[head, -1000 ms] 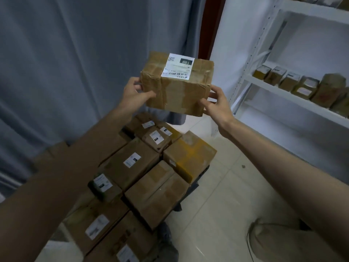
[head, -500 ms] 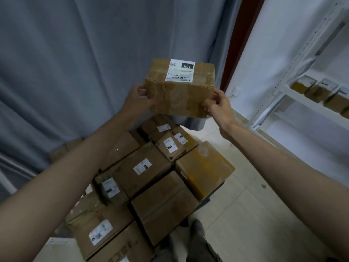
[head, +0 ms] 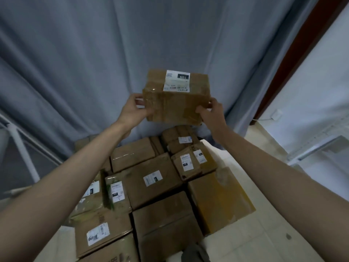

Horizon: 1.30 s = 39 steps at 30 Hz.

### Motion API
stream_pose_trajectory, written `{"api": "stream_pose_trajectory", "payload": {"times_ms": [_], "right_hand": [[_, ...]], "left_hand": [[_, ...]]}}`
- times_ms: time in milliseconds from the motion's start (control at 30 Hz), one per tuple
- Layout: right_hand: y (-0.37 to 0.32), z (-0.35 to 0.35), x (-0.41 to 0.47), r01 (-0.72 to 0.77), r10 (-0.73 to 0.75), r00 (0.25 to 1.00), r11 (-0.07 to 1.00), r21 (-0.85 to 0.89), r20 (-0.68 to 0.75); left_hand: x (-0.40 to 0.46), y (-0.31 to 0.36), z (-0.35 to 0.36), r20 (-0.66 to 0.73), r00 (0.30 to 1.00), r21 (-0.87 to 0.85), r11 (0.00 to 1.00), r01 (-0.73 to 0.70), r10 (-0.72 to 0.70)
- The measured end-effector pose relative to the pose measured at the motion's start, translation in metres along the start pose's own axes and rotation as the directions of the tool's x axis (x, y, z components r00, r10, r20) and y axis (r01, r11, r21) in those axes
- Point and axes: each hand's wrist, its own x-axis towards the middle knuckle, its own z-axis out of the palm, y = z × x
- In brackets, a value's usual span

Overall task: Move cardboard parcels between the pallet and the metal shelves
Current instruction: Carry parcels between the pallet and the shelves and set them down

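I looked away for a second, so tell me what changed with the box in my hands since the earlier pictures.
The view swung left, away from the shelves: the held parcel now hangs over the stacked parcels before the curtain. Unchanged: left hand and right hand grip its sides, label up.

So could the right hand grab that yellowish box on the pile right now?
Probably not yet. The right hand and left hand both grip the held parcel. The yellowish box lies uncovered below the right arm, so nothing blocks it once the hand is free.
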Motion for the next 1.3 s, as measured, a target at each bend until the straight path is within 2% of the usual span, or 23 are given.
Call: {"api": "stream_pose_trajectory", "payload": {"times_ms": [233,367,433,533,700,767,967,1100,1300], "right_hand": [[0.084,0.009,0.113,-0.150,0.136,0.977,0.985,0.082,0.162],[0.150,0.017,0.176,-0.249,0.227,0.940,0.967,0.059,0.255],[0.185,0.024,0.207,-0.269,0.254,0.930,0.963,0.020,0.265],[0.242,0.036,0.244,-0.269,0.264,0.925,0.963,-0.023,0.271],[0.331,0.071,0.298,-0.255,0.285,0.921,0.957,-0.139,0.268],[0.362,0.087,0.314,-0.267,0.296,0.918,0.953,-0.141,0.263],[0.446,0.130,0.351,-0.298,0.322,0.905,0.946,-0.127,0.278],[0.504,0.152,0.370,-0.375,0.367,0.888,0.927,-0.025,0.276],[0.582,0.172,0.399,-0.413,0.401,0.865,0.910,-0.025,0.301]], "left_hand": [[0.073,-0.058,0.079,-0.146,0.969,0.122,0.969,0.216,-0.198],[0.113,-0.111,0.135,-0.162,0.940,0.042,0.949,0.311,-0.301],[0.133,-0.143,0.162,-0.157,0.932,0.009,0.944,0.331,-0.325],[0.163,-0.191,0.196,-0.128,0.940,0.052,0.944,0.326,-0.317],[0.212,-0.280,0.235,-0.128,0.916,0.137,0.908,0.395,-0.379],[0.227,-0.316,0.248,-0.072,0.904,0.125,0.896,0.427,-0.421],[0.264,-0.422,0.281,-0.074,0.862,0.098,0.856,0.507,-0.502],[0.284,-0.492,0.304,-0.055,0.832,0.098,0.827,0.554,-0.552],[0.307,-0.565,0.340,-0.018,0.818,0.102,0.813,0.574,-0.575]]}}
